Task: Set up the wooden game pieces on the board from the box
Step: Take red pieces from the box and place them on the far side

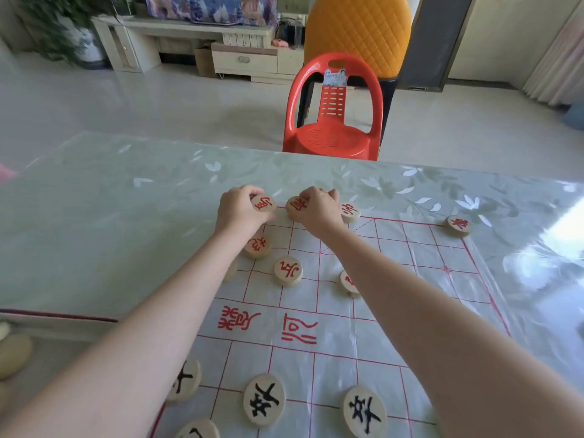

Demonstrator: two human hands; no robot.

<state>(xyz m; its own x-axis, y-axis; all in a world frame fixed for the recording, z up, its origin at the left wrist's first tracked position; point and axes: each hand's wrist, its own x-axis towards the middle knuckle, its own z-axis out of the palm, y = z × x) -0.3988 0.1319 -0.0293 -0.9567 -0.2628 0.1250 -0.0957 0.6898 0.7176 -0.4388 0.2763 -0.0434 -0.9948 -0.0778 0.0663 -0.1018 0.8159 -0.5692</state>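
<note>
Here, 1 red piece is pinched at the left hand fingertips. A 2nd piece is gripped under the curled right hand.

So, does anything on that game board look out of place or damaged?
Nothing broken or spilled. The thin plastic board sheet with red grid lines looks slightly wrinkled, and the round wooden pieces with red lettering are only partly set out.

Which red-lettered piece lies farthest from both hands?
The red-lettered piece at the board's far right corner: it sits alone; the other red ones cluster around the left hand and right hand.
</note>
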